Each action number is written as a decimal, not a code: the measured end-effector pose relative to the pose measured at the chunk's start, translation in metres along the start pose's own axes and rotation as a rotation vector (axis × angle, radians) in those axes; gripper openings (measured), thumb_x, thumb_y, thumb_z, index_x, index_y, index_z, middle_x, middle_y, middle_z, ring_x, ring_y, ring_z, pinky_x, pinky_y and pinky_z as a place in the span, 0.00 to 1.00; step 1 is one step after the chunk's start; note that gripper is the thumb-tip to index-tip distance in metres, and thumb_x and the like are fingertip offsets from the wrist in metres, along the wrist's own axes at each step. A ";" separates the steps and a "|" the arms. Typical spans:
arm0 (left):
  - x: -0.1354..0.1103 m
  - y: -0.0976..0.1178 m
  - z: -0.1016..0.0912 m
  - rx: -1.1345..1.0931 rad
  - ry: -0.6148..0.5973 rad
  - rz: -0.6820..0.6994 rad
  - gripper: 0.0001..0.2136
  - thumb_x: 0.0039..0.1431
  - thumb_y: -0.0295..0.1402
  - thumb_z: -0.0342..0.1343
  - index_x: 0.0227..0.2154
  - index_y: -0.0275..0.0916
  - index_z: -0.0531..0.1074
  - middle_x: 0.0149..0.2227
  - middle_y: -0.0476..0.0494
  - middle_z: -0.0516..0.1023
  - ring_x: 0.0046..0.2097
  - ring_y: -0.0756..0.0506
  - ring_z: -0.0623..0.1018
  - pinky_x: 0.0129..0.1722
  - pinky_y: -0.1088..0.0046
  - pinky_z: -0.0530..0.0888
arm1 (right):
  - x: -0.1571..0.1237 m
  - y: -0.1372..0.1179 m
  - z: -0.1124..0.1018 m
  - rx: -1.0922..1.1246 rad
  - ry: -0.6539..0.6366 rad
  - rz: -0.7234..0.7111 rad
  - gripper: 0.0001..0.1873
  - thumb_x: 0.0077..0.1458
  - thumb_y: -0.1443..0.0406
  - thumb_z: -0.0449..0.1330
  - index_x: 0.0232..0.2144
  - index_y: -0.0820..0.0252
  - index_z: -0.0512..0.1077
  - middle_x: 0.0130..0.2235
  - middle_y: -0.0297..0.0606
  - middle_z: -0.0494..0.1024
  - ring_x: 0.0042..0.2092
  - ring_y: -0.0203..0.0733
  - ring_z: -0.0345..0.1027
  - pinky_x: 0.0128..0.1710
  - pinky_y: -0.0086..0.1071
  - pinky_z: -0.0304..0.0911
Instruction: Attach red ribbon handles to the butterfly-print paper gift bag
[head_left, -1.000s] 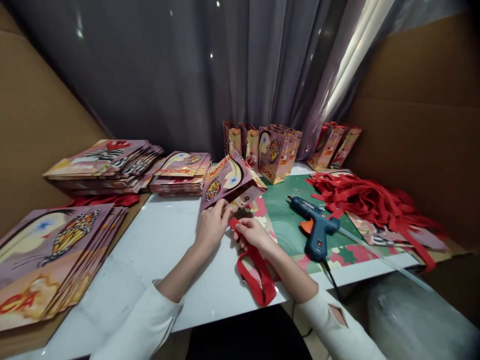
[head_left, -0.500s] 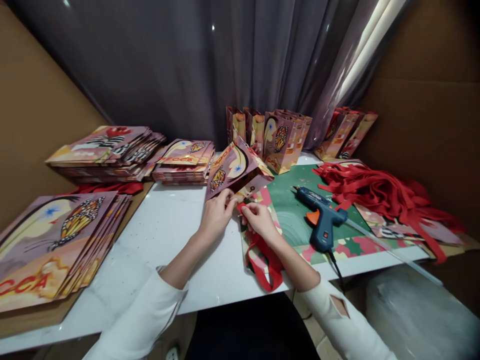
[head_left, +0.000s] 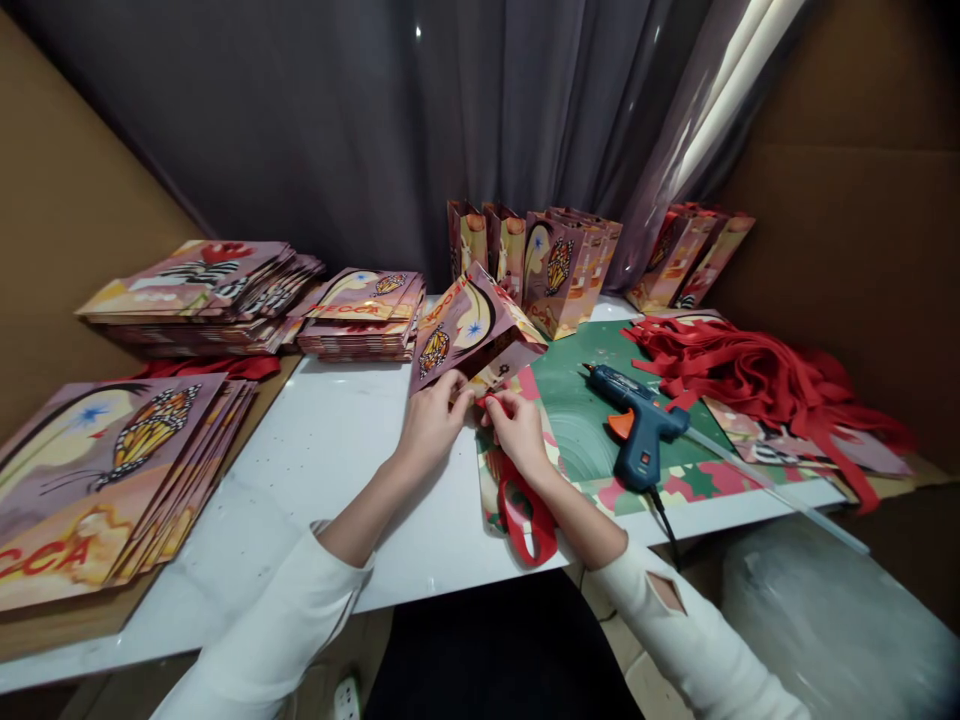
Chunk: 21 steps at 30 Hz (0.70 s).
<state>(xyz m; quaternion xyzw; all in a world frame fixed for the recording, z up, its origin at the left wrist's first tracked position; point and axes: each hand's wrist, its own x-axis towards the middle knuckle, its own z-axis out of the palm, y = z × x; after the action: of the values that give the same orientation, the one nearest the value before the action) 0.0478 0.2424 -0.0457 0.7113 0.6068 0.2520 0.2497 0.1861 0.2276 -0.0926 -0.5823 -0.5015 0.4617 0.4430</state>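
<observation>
A paper gift bag (head_left: 480,315), printed with a butterfly and a flower, is tilted on its side with its opening toward me. My left hand (head_left: 437,415) pinches the bag's near edge, thumb and fingers closed on the paper. Close beside it, my right hand (head_left: 516,425) pinches the end of a red ribbon (head_left: 531,515) against the bag's rim. The ribbon's loop hangs below my right wrist onto the table. Just where the ribbon end meets the paper is partly covered by my fingers.
A blue glue gun (head_left: 634,420) with a clear stick lies on a green mat (head_left: 574,385). Red ribbons (head_left: 757,385) are heaped at the right. Flat bags (head_left: 112,480) are stacked left on the white table (head_left: 277,480). Open bags (head_left: 566,265) stand near the curtain (head_left: 337,130).
My right hand has moved slightly in toward the bag's rim with the ribbon end. The view has shifted a little; my left hand keeps its hold on the bag.
</observation>
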 end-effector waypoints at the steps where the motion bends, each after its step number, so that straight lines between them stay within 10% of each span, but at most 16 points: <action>1: 0.000 0.000 0.000 -0.001 0.006 -0.003 0.09 0.62 0.39 0.48 0.36 0.40 0.68 0.35 0.45 0.77 0.35 0.45 0.75 0.37 0.71 0.67 | -0.001 -0.001 0.001 -0.003 0.011 -0.006 0.16 0.56 0.56 0.51 0.24 0.59 0.68 0.24 0.34 0.72 0.24 0.34 0.61 0.23 0.26 0.54; 21: -0.004 0.007 0.002 0.069 -0.002 0.026 0.08 0.64 0.38 0.47 0.37 0.40 0.68 0.33 0.46 0.77 0.32 0.46 0.75 0.35 0.73 0.66 | 0.002 0.002 0.001 0.144 -0.010 0.046 0.10 0.48 0.58 0.54 0.22 0.59 0.65 0.22 0.30 0.65 0.25 0.33 0.56 0.26 0.26 0.55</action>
<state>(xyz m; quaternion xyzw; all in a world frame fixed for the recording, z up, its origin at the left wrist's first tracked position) 0.0541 0.2371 -0.0429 0.7275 0.6057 0.2335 0.2222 0.1859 0.2290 -0.0948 -0.5580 -0.4558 0.5093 0.4706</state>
